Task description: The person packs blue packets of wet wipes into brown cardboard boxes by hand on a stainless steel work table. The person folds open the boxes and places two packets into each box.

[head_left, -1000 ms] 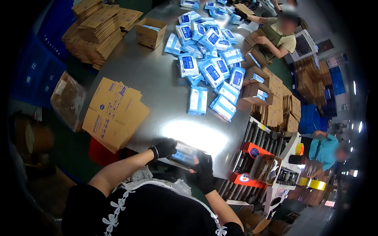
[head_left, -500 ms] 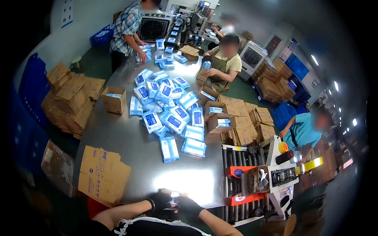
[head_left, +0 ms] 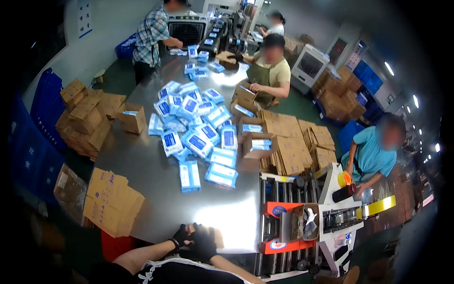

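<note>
Both of my hands wear dark gloves with bare fingertips and meet at the near edge of the steel table. My left hand (head_left: 181, 236) has its fingers curled in against the other hand; what they hold, if anything, is hidden. Beside it my right hand (head_left: 203, 242) is closed over a small brown cardboard carton (head_left: 218, 238), of which only the right end shows. Farther up the table lies a loose heap of blue-and-white wipes packs (head_left: 196, 142). The nearest pack (head_left: 189, 176) lies apart, toward my hands.
Flattened cartons (head_left: 111, 201) lie at the table's left corner. Open cartons with packs (head_left: 257, 146) line the right edge; another carton (head_left: 132, 118) stands left. A roller conveyor with a taping machine (head_left: 302, 222) adjoins on the right. Several co-workers, one in an apron (head_left: 267, 75), stand around.
My hands have shifted left and closed together over the carton, hiding the white thing between them. The view has turned slightly. The apron-wearing co-worker now reaches toward a carton farther back.
</note>
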Available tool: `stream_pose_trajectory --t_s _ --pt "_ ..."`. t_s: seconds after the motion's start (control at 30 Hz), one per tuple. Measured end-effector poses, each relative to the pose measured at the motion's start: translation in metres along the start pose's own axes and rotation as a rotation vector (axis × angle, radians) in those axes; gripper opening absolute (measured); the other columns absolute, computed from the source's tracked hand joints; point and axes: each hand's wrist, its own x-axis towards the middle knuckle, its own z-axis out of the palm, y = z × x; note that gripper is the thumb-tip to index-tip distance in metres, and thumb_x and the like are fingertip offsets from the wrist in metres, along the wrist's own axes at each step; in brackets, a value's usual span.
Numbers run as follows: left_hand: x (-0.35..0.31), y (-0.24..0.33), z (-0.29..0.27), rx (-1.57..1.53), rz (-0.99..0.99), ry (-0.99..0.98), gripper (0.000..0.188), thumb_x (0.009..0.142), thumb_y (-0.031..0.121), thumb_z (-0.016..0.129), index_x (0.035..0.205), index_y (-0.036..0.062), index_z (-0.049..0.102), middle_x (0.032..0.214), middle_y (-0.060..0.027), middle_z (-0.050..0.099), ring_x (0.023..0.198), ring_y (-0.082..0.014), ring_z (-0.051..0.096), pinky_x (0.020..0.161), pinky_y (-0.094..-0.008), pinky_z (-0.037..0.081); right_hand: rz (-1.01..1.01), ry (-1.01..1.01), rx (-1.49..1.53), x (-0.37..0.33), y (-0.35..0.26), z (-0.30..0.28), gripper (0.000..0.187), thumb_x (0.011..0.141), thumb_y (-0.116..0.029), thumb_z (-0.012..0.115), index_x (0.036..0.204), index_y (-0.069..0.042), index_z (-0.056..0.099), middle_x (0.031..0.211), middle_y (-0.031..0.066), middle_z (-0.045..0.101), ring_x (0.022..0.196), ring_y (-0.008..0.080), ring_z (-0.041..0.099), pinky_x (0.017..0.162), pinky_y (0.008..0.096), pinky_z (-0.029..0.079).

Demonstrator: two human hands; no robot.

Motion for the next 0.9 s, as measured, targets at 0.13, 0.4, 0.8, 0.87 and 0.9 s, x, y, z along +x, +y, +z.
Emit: stream_pose_trajectory --t_s 0.13,0.4,0.8,0.87,0.9 --pt "0.052 0.037 0.067 -0.536 -0.379 -0.321 0.033 0.083 0.019 0.063 0.108 0.0014 0.051 0.099 -0.0099 0.058 0.092 -0.0178 0.057 0.079 -0.0309 0.047 0.053 0.149 0.138 -0.029 0.108 -0.037 0.059 0.073 -0.045 0.066 0.122 -0.018 0.046 0.115 0.0128 0.053 0.114 0.0304 0.046 0.100 0.0555 0.023" --pt "0.061 0.152 0.075 -0.773 -0.307 0.013 0.042 0.088 0.013 0.059 0.123 -0.0007 0.041 0.116 -0.0145 0.053 0.106 -0.0195 0.055 0.096 -0.0334 0.044 0.074 0.192 -0.201 -0.071 0.225 -0.096 0.066 0.073 -0.043 0.066 0.129 -0.014 0.046 0.137 0.0173 0.041 0.129 0.0351 0.035 0.108 0.0559 0.018" --pt "-0.153 0.091 -0.345 1.146 -0.525 1.173 0.065 0.078 0.028 0.068 0.128 -0.0052 0.042 0.129 -0.0262 0.046 0.122 -0.0380 0.042 0.104 -0.0412 0.032 -0.070 -0.062 0.547 0.051 0.031 0.040 0.043 0.084 -0.035 0.060 0.114 -0.005 0.053 0.106 0.0176 0.062 0.094 0.0323 0.062 0.079 0.0403 0.050" --pt "-0.193 0.068 -0.375 0.933 -0.647 1.113 0.066 0.078 0.031 0.068 0.127 -0.0046 0.043 0.127 -0.0262 0.046 0.120 -0.0395 0.043 0.102 -0.0423 0.034 -0.058 -0.397 0.769 0.091 -0.072 0.058 0.048 0.086 -0.039 0.060 0.118 -0.004 0.050 0.110 0.0177 0.060 0.087 0.0252 0.064 0.075 0.0352 0.050" --pt "-0.192 0.060 -0.378 0.911 -0.563 1.035 0.066 0.078 0.031 0.067 0.128 -0.0041 0.042 0.128 -0.0263 0.046 0.120 -0.0399 0.043 0.101 -0.0423 0.035 0.012 -0.453 0.990 0.106 -0.109 0.078 0.049 0.087 -0.039 0.059 0.119 -0.003 0.049 0.105 0.0176 0.061 0.084 0.0228 0.064 0.074 0.0335 0.050"
